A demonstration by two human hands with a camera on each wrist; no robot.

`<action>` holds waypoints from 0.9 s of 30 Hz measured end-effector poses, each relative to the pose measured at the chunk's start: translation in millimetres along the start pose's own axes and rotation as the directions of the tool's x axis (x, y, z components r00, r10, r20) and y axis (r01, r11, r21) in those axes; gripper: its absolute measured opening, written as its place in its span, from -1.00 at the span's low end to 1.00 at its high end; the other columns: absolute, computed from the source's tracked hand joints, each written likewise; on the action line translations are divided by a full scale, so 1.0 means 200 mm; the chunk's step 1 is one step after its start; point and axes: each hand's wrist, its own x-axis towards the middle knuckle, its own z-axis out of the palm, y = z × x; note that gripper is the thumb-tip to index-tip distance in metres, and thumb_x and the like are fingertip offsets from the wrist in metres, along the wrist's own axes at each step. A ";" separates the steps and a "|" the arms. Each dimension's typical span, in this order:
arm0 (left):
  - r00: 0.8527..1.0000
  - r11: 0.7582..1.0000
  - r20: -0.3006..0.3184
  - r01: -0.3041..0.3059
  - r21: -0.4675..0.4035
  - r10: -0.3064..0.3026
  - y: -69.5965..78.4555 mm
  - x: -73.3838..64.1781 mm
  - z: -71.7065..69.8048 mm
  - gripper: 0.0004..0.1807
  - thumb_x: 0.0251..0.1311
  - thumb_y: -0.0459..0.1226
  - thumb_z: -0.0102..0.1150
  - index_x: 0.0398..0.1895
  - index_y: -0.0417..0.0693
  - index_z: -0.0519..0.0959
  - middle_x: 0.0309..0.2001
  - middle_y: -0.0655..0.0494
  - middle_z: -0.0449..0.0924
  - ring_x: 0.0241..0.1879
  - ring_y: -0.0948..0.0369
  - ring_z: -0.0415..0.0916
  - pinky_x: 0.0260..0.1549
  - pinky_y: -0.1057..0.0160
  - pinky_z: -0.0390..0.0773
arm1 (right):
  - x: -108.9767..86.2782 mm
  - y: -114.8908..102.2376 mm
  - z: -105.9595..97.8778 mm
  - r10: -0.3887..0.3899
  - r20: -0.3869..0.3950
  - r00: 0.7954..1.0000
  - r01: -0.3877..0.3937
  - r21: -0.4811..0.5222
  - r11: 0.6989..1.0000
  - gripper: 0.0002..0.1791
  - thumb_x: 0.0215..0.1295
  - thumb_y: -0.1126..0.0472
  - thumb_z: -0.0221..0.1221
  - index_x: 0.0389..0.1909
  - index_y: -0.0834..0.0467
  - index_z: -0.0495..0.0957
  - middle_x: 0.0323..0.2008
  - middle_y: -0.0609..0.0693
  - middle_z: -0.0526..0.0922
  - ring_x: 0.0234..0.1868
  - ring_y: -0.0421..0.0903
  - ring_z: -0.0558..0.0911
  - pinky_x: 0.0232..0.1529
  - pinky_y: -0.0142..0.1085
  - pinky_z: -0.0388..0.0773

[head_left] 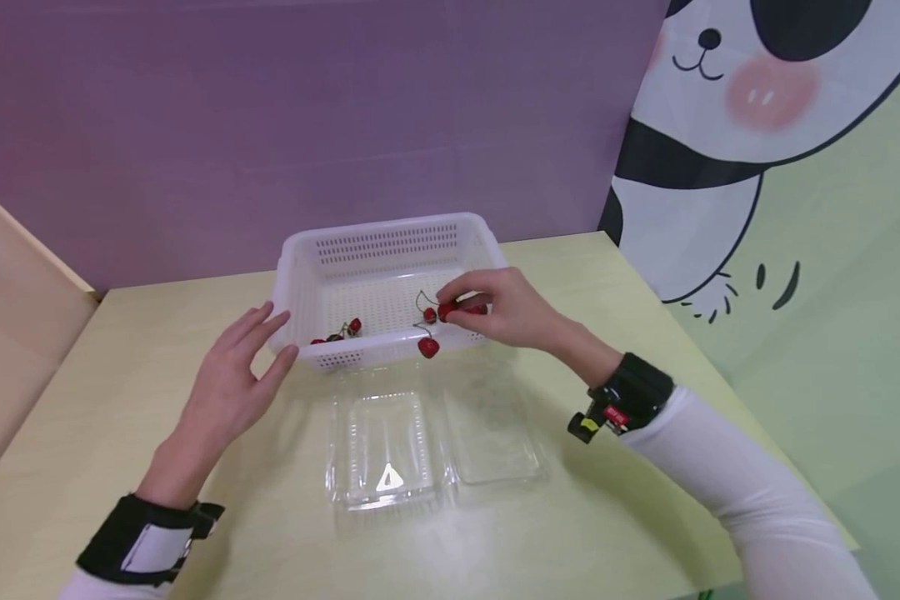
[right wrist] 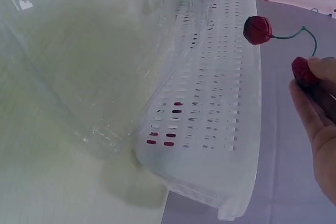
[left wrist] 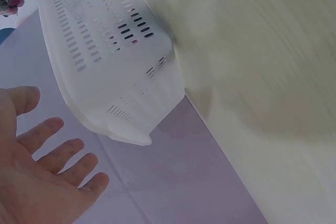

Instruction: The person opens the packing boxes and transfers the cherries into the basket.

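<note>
My right hand [head_left: 506, 310] pinches a red cherry [right wrist: 303, 72] between thumb and fingers, over the front right of a white plastic basket [head_left: 390, 223]. A green stem [right wrist: 289, 37] joins it to a second cherry [right wrist: 258, 30], which dangles free beside the basket rim. More cherries [head_left: 354, 327] lie inside the basket at the front left, and red shows near my right fingers too. To the left of the basket, my left hand [head_left: 228, 379] is spread, palm toward the basket, and holds nothing. In the left wrist view its fingers [left wrist: 62, 156] are apart from the basket wall.
A clear plastic clamshell box [head_left: 386, 450] lies unfolded on the pale wooden table [head_left: 270, 533], in front of the basket. Behind the table stands a purple wall [head_left: 307, 125]. A green wall with a panda picture [head_left: 690, 217] borders the right side.
</note>
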 end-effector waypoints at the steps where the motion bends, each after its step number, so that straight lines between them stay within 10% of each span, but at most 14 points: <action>1: 1.000 1.000 0.001 0.002 0.000 -0.002 0.00 0.00 0.00 -0.48 0.31 -0.23 0.22 0.29 -0.23 0.45 0.36 -0.12 0.26 0.36 -0.14 0.18 0.31 -0.01 0.10 | 0.00 0.00 0.00 -0.006 -0.006 1.000 0.006 -0.006 1.000 -0.77 0.17 0.46 0.32 -0.12 0.30 0.65 -0.18 -0.02 0.66 -0.17 -0.04 0.69 -0.18 -0.29 0.61; 15: 0.999 0.999 0.004 0.034 0.000 -0.034 -0.02 0.00 -0.04 -0.45 0.33 -0.20 0.19 0.33 -0.22 0.41 0.40 -0.17 0.18 0.36 -0.21 0.14 0.29 -0.11 0.09 | 0.03 0.03 -0.05 0.132 -0.263 0.956 -0.206 -0.277 0.938 -0.78 0.22 0.39 0.32 -0.10 0.30 0.66 -0.17 0.01 0.66 -0.13 -0.07 0.68 -0.10 -0.44 0.54; 27: 0.996 0.997 0.040 0.081 0.002 -0.081 -0.05 -0.02 -0.03 -0.41 0.40 -0.16 0.10 0.40 -0.22 0.30 0.40 -0.24 0.14 0.35 -0.25 0.11 0.27 -0.18 0.07 | 0.01 0.13 -0.08 0.262 -0.218 0.940 -0.337 -0.488 0.805 -0.78 0.25 0.28 0.32 -0.10 0.22 0.68 -0.14 0.00 0.67 -0.07 -0.05 0.64 0.03 -0.24 0.48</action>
